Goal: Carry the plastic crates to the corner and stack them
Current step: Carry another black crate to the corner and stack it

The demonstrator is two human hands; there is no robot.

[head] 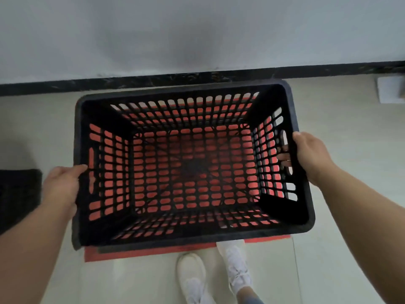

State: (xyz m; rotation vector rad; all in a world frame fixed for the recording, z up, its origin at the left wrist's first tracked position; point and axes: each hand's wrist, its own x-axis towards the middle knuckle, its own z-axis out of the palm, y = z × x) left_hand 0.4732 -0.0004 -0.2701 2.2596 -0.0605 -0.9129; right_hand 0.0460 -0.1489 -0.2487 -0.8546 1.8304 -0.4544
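Note:
A black perforated plastic crate (285, 207) fills the middle of the view, its open top facing me. My left hand (62, 185) grips its left rim at the handle slot. My right hand (306, 156) holds the right rim, fingers hooked through the handle slot. Beneath it a red crate (153, 253) shows through the holes and pokes out along the near edge. Whether the black crate rests in the red one or hangs just above it, I cannot tell.
A grey wall with a black skirting board (131, 83) runs right behind the crates. A dark object (19, 194) lies at the left edge. A white box (390, 89) sits by the wall at far right. My white shoes (192, 275) stand on the pale tiled floor.

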